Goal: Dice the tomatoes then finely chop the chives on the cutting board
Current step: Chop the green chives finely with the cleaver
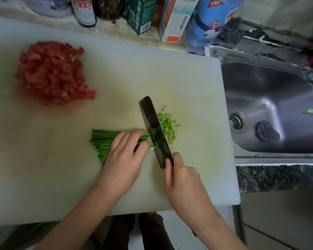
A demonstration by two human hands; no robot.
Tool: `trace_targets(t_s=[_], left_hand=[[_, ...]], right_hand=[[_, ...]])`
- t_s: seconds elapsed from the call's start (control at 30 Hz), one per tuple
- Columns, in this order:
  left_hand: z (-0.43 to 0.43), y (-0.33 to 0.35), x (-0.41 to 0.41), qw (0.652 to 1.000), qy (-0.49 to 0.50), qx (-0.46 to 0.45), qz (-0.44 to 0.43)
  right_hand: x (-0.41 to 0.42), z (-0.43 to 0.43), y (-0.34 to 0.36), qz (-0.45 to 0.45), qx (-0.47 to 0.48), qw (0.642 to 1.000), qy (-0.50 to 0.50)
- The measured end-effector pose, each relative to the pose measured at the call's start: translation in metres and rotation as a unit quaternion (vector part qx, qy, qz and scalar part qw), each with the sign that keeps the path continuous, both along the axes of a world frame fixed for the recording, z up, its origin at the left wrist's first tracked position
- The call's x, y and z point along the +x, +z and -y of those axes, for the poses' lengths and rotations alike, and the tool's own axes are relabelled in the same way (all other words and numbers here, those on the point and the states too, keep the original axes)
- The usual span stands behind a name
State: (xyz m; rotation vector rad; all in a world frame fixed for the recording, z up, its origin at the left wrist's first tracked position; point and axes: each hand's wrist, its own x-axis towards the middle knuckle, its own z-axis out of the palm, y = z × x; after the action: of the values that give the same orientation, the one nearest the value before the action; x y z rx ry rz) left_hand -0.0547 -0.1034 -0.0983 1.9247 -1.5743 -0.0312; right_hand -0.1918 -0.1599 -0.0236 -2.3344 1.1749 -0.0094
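A heap of diced red tomato [51, 73] lies at the far left of the white cutting board [116, 73]. Near the board's middle a bundle of green chives [101, 141] lies crosswise. My left hand [126, 156] presses down on the bundle with curled fingers, fingertips close to the blade. My right hand [181, 179] grips the handle of a dark cleaver [154, 130], whose blade stands on the bundle's right end. A small scatter of chopped chive bits [167, 125] lies just right of the blade.
A steel sink [271, 109] with a drain and a scouring pad [267, 130] adjoins the board's right edge. Bottles [84, 11], cartons [177, 18] and a blue plastic bottle [211, 20] line the counter behind the board. The board's front edge overhangs the floor.
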Motion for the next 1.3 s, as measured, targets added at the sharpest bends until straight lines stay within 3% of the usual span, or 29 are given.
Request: trace_targets(t_s=[0.2, 0.5, 0.63, 0.83, 1.13, 1.3], left_hand=[[-0.001, -0.004, 0.000, 1.000, -0.002, -0.014, 0.008], [0.001, -0.007, -0.001, 0.999, 0.001, -0.037, 0.016], [-0.003, -0.008, 0.001, 0.999, 0.010, 0.009, -0.044], [-0.002, -0.010, 0.003, 0.999, 0.010, -0.029, 0.045], [-0.004, -0.004, 0.004, 0.993, 0.022, -0.027, 0.111], [-0.004, -0.002, 0.004, 0.990, 0.042, -0.040, 0.127]], right_hand=[[0.011, 0.014, -0.002, 0.018, -0.009, 1.000, -0.002], [0.026, 0.057, 0.008, 0.085, 0.085, 0.993, -0.019], [0.008, 0.061, 0.019, 0.110, 0.132, 0.985, -0.030], [-0.001, 0.070, 0.023, 0.115, 0.219, 0.967, -0.057], [-0.016, 0.051, 0.028, 0.113, 0.230, 0.966, -0.042], [-0.021, 0.035, 0.013, 0.097, 0.189, 0.977, -0.025]])
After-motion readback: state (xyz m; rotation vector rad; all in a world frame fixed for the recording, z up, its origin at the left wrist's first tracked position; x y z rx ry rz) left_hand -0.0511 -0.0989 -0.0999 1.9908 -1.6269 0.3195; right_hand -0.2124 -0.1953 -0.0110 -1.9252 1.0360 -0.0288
